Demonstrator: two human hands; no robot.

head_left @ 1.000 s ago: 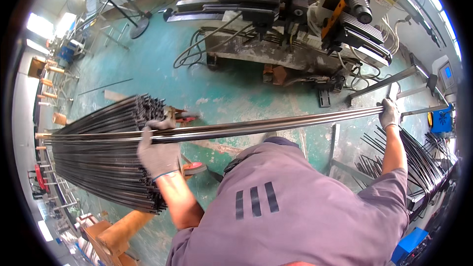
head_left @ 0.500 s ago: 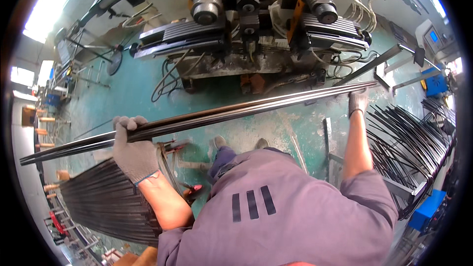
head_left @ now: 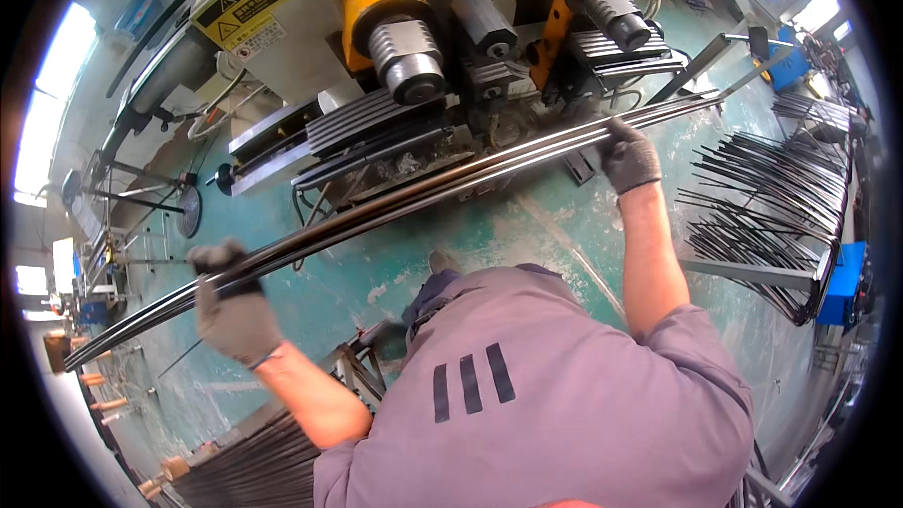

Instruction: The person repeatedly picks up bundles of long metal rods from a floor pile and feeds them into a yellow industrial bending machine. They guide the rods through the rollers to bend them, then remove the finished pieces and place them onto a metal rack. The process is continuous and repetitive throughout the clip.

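Observation:
A bundle of several long, dark metal tubes [head_left: 414, 196] stretches across in front of me, its left end lower in the picture than its right. My left hand [head_left: 235, 306], in a grey knit glove, is closed round the bundle toward its left end. Nearer the right end, my right hand [head_left: 630, 155], gloved in the same grey, grips the tubes with its fingers on their far side. Just beyond the bundle stands a machine with two yellow cylinders [head_left: 384, 5] ending in threaded steel, above ribbed metal beds [head_left: 376, 132].
At right, a metal rack [head_left: 752, 270] holds many bent dark rods [head_left: 771, 188]. Lower left lies a stack of dark tubes [head_left: 249, 466] by wooden-tipped pegs [head_left: 174, 468]. A round-based stand [head_left: 190, 212] is at far left, and a blue box [head_left: 842, 282] at far right.
The bundle has moved forward toward the machine, with both hands still on it. My right hand is now farther from the bundle's right end. My view has turned and shifted closer to the machine.

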